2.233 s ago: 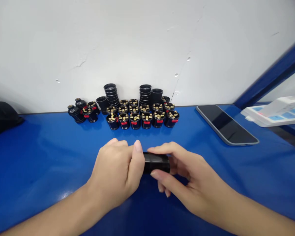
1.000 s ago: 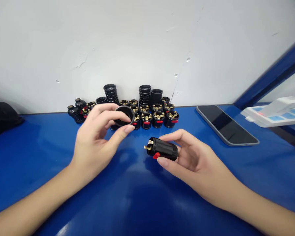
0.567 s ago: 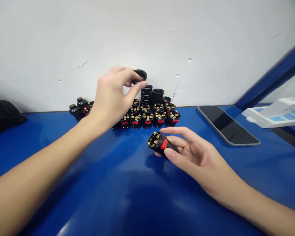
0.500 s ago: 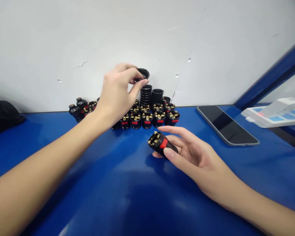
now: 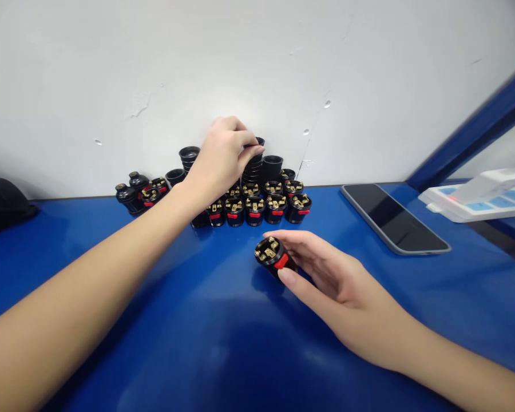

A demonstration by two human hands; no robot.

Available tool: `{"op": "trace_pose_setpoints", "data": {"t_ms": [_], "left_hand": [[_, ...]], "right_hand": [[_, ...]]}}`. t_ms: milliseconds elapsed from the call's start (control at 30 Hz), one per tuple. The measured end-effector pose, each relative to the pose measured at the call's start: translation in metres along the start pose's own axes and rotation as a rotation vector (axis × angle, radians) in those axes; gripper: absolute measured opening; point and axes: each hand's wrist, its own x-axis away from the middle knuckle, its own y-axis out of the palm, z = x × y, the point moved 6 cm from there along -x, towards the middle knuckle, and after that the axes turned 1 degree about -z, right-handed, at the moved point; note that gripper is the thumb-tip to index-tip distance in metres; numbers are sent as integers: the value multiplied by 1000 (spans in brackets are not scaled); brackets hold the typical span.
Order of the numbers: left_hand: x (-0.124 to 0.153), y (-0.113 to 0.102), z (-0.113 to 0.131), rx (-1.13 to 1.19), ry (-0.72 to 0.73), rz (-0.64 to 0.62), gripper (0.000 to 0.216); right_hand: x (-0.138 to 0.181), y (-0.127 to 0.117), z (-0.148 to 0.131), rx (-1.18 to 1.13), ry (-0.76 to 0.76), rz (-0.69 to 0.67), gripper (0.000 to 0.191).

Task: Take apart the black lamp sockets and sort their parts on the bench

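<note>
My left hand [image 5: 229,151] reaches to the back and pinches the rim of a black cup-shaped sleeve [image 5: 261,141] at the top of a ribbed black stack [image 5: 253,169]; its fingers hide part of it. Closer to me, my right hand [image 5: 321,280] holds a black lamp-holder body [image 5: 274,257] between thumb and fingers, tilted just above the table. It has brass contacts in its open end and a red switch piece on its side. Several like bodies [image 5: 254,210] stand in rows before the stack, brass contacts up.
A second ribbed stack [image 5: 189,154] and closed black lamp holders [image 5: 126,194] stand at the left. On the right lie a phone [image 5: 395,217] and a white power strip [image 5: 476,200]. A black item [image 5: 4,200] sits far left. The blue table [image 5: 189,343] meets a white wall.
My left hand has lowered the black sleeve from above the ribbed stack onto its top. My right hand has shifted slightly left, and the lamp-holder body has turned a little in it.
</note>
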Motion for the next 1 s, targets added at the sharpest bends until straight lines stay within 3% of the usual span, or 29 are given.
{"op": "trace_pose_setpoints", "data": {"t_ms": [233,400,533,667,800,1000], "left_hand": [[1,7,0,-15,17,-40,11],[14,-20,34,-17,57,40,15],[50,-35,80,116,125,-146,15],[102,-42,106,189,117,-385,22],[137,-60,105,227,14,-468,20],[154,-71,96,251,-117,-450,30]], "right_hand": [[3,-1,-2,173,-116,41,32],[1,-2,4,181,-102,29,40],[-1,-5,5,285,-82,30,32],[1,-2,3,446,-124,-13,21],[5,4,-1,528,-254,-84,31],[5,6,-1,598,-326,-96,37]]}}
